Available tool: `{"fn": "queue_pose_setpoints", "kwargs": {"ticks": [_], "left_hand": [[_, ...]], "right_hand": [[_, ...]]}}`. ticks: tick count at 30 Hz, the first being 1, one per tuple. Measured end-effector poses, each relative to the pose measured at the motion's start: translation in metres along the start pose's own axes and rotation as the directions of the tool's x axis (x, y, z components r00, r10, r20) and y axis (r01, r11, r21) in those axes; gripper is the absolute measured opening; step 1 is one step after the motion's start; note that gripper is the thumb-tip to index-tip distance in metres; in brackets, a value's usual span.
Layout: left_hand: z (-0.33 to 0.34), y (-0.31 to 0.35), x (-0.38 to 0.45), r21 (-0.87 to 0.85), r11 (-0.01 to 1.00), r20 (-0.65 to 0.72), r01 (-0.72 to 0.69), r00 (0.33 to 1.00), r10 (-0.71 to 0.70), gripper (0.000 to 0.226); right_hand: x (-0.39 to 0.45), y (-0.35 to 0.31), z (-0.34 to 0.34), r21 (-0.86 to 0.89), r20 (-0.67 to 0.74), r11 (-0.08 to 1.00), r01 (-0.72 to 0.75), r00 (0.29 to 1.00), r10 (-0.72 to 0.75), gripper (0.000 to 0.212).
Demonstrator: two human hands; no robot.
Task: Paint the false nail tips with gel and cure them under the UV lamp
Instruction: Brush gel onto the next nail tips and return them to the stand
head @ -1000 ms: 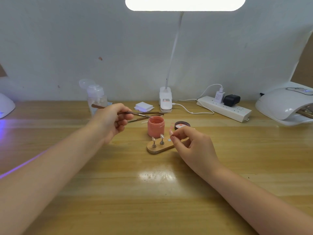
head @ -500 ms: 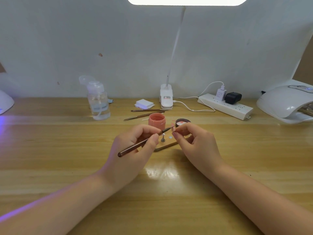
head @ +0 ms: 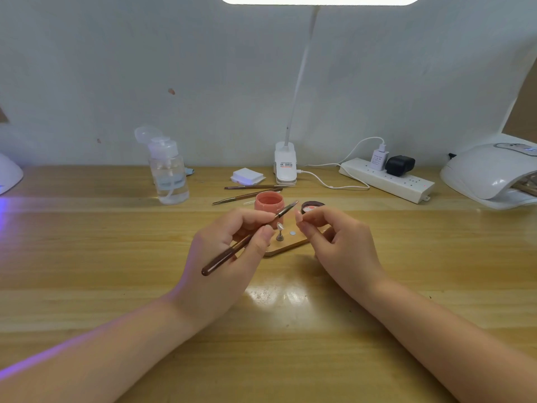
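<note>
Nail-art workbench: UV lamp (head: pixel 491 173), gel pot (head: pixel 268 202).

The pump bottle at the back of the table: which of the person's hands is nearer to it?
Left. The left hand is right of and in front of the pump bottle; the right hand lies farther right.

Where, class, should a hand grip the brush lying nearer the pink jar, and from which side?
Grip the lying brush at the middle of its thin handle, coming from above with thumb and finger across it. It lies flat on the table, slanting left, with its right end close to the pink jar, so keep left.
</note>
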State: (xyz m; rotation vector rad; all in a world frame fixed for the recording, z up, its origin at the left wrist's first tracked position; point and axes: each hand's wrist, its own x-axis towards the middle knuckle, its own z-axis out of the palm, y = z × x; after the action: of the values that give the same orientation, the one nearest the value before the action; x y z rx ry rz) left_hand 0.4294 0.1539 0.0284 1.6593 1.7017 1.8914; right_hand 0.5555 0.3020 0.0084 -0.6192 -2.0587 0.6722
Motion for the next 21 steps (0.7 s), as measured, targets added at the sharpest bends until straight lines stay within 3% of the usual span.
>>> {"fn": "queue_pose_setpoints", "kwargs": {"ticks": [9,14,21], "left_hand": [[0.0003,0.0011,-0.003,0.085,0.995,-0.009,-0.047,0.999,0.048,0.013],[-0.0021,-0.0023,-0.0051,0.156,0.985,0.051,-0.076,0.996,0.069,0.014],[-0.0024,0.0005,-0.0041,0.131,0.99,-0.004,-0.057,0.998,0.058,0.017]], "right_hand": [[0.0021,-0.009,0.005,0.096,-0.021,0.995,0.035,0.999,-0.033,0.006],[0.0019,-0.0077,0.0064,0.1,-0.022,0.995,0.021,1.0,-0.019,0.005],[0.0013,-0.0073,0.0064,0.107,-0.021,0.994,0.004,1.0,-0.001,0.006]]}}
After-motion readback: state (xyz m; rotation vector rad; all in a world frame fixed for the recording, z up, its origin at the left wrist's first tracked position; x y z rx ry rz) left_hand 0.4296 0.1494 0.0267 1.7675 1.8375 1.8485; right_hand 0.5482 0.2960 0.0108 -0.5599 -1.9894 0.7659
